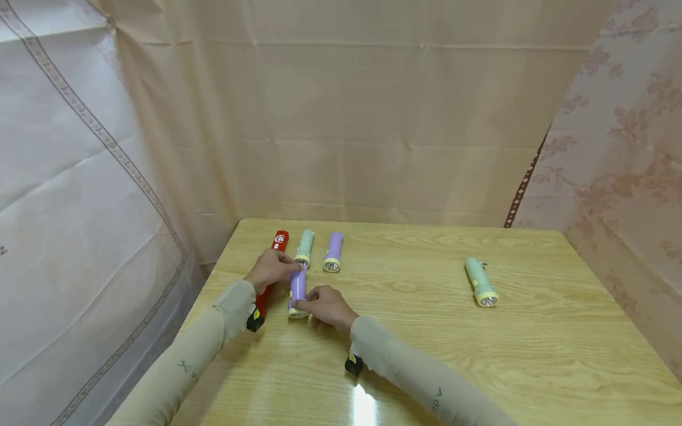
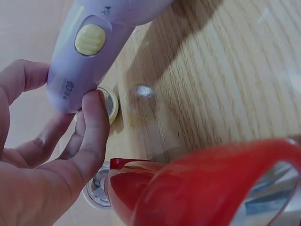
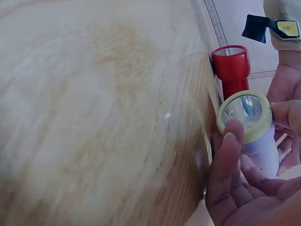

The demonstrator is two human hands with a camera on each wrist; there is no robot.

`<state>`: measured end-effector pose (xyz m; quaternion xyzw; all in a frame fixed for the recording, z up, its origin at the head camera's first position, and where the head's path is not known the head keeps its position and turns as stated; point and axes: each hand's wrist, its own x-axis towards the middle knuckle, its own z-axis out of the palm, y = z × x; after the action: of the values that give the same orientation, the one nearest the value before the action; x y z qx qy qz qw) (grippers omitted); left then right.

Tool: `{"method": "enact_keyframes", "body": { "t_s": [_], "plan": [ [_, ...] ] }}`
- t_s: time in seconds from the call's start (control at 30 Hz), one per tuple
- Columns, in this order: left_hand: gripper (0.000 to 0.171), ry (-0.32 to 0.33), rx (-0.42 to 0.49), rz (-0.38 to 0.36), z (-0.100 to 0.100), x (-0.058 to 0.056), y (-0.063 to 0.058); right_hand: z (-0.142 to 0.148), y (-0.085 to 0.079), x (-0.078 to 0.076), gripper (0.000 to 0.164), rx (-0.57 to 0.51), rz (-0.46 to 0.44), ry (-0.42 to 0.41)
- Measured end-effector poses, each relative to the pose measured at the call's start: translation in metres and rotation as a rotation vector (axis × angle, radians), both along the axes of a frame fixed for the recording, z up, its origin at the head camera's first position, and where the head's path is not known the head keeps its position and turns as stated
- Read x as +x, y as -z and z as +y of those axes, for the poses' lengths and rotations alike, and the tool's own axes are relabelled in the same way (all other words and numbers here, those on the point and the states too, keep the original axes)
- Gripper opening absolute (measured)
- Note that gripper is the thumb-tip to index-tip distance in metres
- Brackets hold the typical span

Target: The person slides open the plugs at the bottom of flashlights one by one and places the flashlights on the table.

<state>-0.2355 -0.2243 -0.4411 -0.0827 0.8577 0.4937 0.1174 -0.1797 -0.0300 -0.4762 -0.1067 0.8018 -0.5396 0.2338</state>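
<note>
Both hands are on a purple flashlight point(image 1: 298, 287) with a pale yellow switch and head rim. Its tail end is pinched between the thumb and fingers of my left hand point(image 1: 272, 270); the left wrist view shows this grip on the purple body point(image 2: 77, 70). At the head end my right hand point(image 1: 329, 305) holds it, and in the right wrist view a fingertip lies at the lens rim point(image 3: 260, 131). Partly beneath the left hand and wrist lies a red flashlight point(image 1: 280, 239). Just behind the held flashlight is a mint green flashlight point(image 1: 305, 244).
A second purple flashlight point(image 1: 334, 245) lies to the right of the green one, lens toward me. Farther right on the wooden table point(image 1: 405, 278) is another mint green flashlight point(image 1: 479, 279). A beige cloth point(image 1: 373, 118) hangs behind the table's far edge.
</note>
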Motion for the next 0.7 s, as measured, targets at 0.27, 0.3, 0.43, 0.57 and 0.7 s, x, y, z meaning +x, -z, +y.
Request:
{"method": "enact_keyframes", "body": {
  "t_s": [0.27,0.3,0.43,0.57,0.7],
  "plan": [
    [0.027,0.014,0.042,0.008,0.000,0.004,0.000,-0.001,-0.002,0.004,0.035,-0.011,-0.010,0.031],
    [0.028,0.015,0.043,0.008,0.001,0.005,0.000,-0.001,-0.002,0.004,0.035,-0.006,-0.009,0.031],
    [0.031,0.018,0.045,0.015,0.001,0.008,0.000,0.001,0.000,0.004,0.036,-0.008,0.003,0.027],
    [0.033,0.030,0.079,0.019,0.002,0.011,0.000,0.004,0.002,0.004,0.037,0.000,0.020,0.023],
    [0.031,0.044,0.125,0.031,0.003,0.013,0.002,0.007,0.002,0.004,0.037,0.038,0.052,0.023]
  ]
}}
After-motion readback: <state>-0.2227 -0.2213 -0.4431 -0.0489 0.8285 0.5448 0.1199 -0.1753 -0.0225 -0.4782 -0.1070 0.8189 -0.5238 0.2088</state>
